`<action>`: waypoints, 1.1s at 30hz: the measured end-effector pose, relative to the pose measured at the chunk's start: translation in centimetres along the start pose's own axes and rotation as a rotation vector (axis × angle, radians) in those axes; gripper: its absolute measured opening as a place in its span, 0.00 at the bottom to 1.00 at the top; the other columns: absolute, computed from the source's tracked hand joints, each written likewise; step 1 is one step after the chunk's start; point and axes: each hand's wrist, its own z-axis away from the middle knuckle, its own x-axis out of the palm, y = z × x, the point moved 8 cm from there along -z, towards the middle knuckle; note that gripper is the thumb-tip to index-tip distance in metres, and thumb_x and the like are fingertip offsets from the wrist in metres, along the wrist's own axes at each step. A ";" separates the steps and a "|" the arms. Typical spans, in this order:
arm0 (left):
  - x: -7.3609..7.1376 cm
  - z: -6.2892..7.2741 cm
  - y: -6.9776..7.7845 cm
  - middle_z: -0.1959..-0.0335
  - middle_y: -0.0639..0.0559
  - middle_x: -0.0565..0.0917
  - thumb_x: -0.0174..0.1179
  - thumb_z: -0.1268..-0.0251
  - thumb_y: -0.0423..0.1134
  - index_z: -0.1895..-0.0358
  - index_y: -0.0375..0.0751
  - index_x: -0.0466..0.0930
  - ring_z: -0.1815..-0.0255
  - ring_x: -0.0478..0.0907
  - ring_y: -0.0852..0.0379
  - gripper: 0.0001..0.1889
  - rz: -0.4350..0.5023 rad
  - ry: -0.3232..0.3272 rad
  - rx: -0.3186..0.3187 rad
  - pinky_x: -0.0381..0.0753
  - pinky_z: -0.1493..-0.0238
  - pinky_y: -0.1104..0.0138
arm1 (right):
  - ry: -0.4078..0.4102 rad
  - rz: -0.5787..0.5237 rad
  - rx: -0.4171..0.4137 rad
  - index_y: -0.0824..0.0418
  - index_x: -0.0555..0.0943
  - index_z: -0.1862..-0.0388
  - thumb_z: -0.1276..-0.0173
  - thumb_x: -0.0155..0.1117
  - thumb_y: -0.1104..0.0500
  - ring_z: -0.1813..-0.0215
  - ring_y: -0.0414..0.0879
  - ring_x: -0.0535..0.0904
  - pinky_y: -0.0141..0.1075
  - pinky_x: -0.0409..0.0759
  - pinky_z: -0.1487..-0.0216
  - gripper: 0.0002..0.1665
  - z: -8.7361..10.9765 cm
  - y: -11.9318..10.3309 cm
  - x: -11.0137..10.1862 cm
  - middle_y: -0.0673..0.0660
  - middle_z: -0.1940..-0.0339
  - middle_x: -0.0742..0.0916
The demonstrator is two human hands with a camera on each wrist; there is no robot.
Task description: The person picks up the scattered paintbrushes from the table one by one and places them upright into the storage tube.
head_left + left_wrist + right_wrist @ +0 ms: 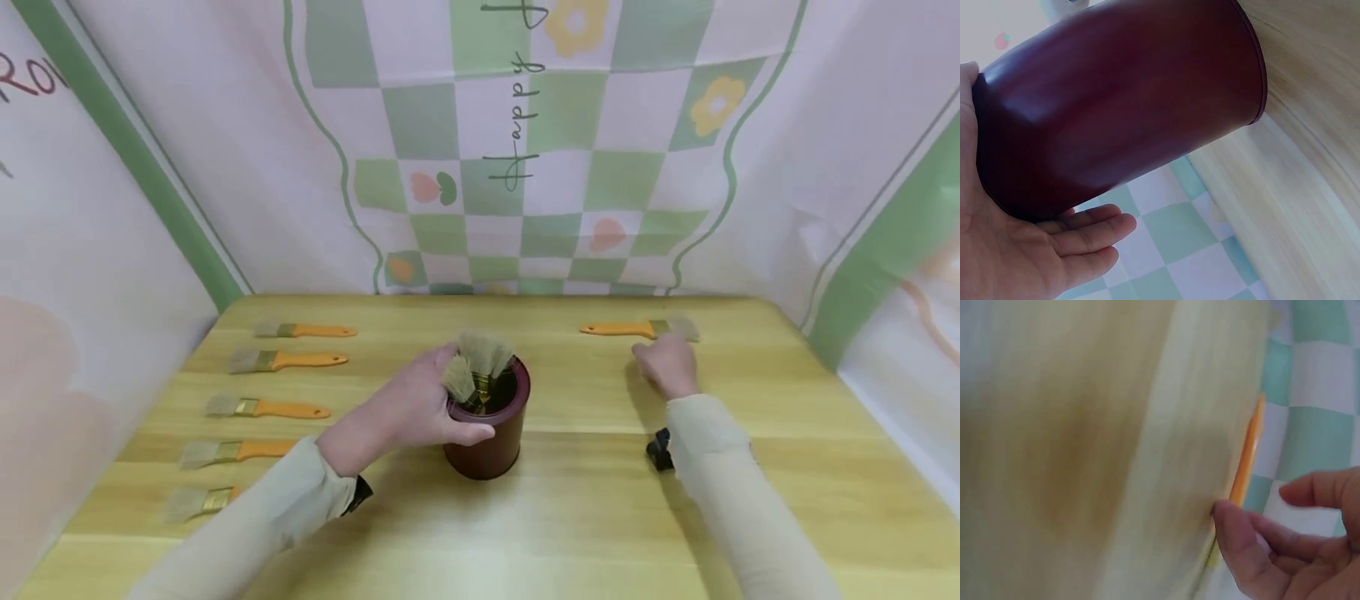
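My left hand (416,408) holds a dark red cylindrical cup (486,450) by its rim, thumb on the near side. In the left wrist view its fingers (1094,234) lie along the cup's side. Several paintbrushes (487,354) stand in the cup with pale bristles up. At the back right, a paintbrush with an orange handle (618,329) lies with its bristles pointing right. My right hand (667,365) is just in front of it, near the ferrule. In the right wrist view, the thumb and fingers are spread apart, with fingertips beside the orange handle (1247,456).
On the left of the wooden table (585,517), several orange-handled paintbrushes (288,409) lie in a column, bristles to the left. My left sleeve overlaps the nearest ones. A checkered cloth backdrop (555,183) hangs behind the table's back edge.
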 end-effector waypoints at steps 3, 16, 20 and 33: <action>-0.3 -0.3 0.4 0.45 0.49 0.77 0.72 0.58 0.61 0.35 0.45 0.63 0.42 0.76 0.52 0.46 0.005 0.013 0.038 0.76 0.40 0.59 | -0.013 -0.002 -0.036 0.54 0.65 0.97 0.32 0.47 0.58 0.90 0.41 0.64 0.34 0.66 0.82 0.29 -0.8 -0.4 -0.4 0.47 0.97 0.68; 0.3 0.1 -0.5 0.35 0.43 0.72 0.69 0.56 0.64 0.30 0.42 0.58 0.33 0.70 0.48 0.52 0.017 -0.054 -0.087 0.71 0.33 0.57 | 0.010 0.147 0.038 0.59 0.67 0.90 0.26 0.36 0.54 0.79 0.50 0.71 0.38 0.69 0.78 0.30 -2.6 0.6 -0.1 0.60 0.85 0.76; 0.2 0.0 -0.7 0.32 0.42 0.69 0.69 0.56 0.65 0.28 0.41 0.56 0.31 0.68 0.47 0.54 0.001 -0.065 -0.108 0.69 0.32 0.57 | 0.021 0.138 0.096 0.66 0.71 0.81 0.26 0.37 0.54 0.72 0.56 0.76 0.43 0.74 0.74 0.27 -3.3 1.4 -0.2 0.71 0.71 0.80; 0.2 -0.1 0.4 0.43 0.51 0.75 0.69 0.54 0.62 0.33 0.48 0.59 0.39 0.74 0.55 0.46 -0.003 -0.037 0.018 0.74 0.37 0.61 | 0.102 0.124 0.226 0.77 0.79 0.62 0.26 0.42 0.54 0.74 0.52 0.78 0.39 0.76 0.79 0.26 -3.1 3.1 -1.0 0.68 0.71 0.82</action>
